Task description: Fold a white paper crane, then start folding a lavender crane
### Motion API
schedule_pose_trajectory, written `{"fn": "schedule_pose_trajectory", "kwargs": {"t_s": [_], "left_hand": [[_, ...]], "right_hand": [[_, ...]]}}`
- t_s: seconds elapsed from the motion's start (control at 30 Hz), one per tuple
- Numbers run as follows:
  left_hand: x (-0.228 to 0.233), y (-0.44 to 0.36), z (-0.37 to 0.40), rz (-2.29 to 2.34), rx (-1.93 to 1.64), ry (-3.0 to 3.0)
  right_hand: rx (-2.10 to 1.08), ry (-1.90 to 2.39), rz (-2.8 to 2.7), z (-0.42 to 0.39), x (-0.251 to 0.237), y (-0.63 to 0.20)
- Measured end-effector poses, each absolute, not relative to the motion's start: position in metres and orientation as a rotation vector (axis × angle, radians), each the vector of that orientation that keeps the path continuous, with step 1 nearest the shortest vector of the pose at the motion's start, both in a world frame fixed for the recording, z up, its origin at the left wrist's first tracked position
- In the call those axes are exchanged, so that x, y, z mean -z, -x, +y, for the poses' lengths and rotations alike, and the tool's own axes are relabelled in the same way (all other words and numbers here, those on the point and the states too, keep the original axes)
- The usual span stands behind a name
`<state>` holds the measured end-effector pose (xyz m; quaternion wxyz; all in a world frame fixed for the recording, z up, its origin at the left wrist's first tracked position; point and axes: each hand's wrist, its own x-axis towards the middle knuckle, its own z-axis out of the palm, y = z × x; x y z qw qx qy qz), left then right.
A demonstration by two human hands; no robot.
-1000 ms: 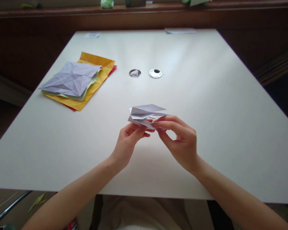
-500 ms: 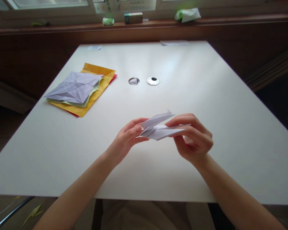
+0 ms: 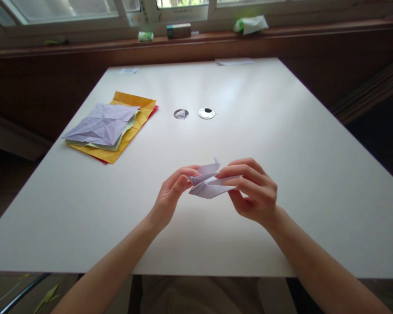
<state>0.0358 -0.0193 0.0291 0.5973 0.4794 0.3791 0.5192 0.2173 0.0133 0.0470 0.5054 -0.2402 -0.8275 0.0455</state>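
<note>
Windows (image 3: 65, 8) let light fall on one white table (image 3: 308, 183). Both your arms (image 3: 118, 253) reach in over the near edge, wrists lifted, and your left hand (image 3: 170, 194) and right hand (image 3: 257, 192) face each other. Between them, just above the near half of the table, is one folded paper (image 3: 211, 190). Your left hand pinches its left end, thumb and fingers close together. Your right hand is curled, with its bent fingers a little apart, holding the flaps at the right end. Your right thumb is partly hidden, so I can't be sure it touches. To the left, four sheet colors show in one pile: purple sheet (image 3: 103, 124), green sheet (image 3: 126, 131), yellow sheet (image 3: 139, 101) and red sheet (image 3: 154, 111). Two round holes (image 3: 181, 114) sit farther back. On the sill (image 3: 118, 45) are one box (image 3: 179, 31) and two green-and-white packs (image 3: 255, 24).
</note>
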Motion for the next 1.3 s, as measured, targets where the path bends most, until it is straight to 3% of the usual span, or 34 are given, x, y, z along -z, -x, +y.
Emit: {"fn": "schedule_pose_trajectory", "kwargs": {"t_s": [0.33, 0.57, 0.77, 0.97, 1.3], "left_hand": [[-0.032, -0.026, -0.014, 0.796, -0.837, -0.903], [-0.032, -0.025, -0.016, 0.643, -0.654, -0.795], [-0.024, -0.028, -0.016, 0.714, -0.800, -0.842], [-0.027, -0.033, -0.018, 0.875, -1.181, -1.213], [-0.025, -0.033, -0.018, 0.959, -1.158, -1.402]], "right_hand": [[-0.604, 0.640, -1.797, 0.011, -0.049, -0.219], [-0.679, 0.607, -1.771, 0.012, -0.047, -0.218], [-0.644, 0.639, -1.793, 0.010, -0.045, -0.217], [-0.887, 0.762, -1.555, 0.008, -0.047, -0.218], [-1.063, 1.001, -1.746, 0.015, -0.054, -0.220]]}}
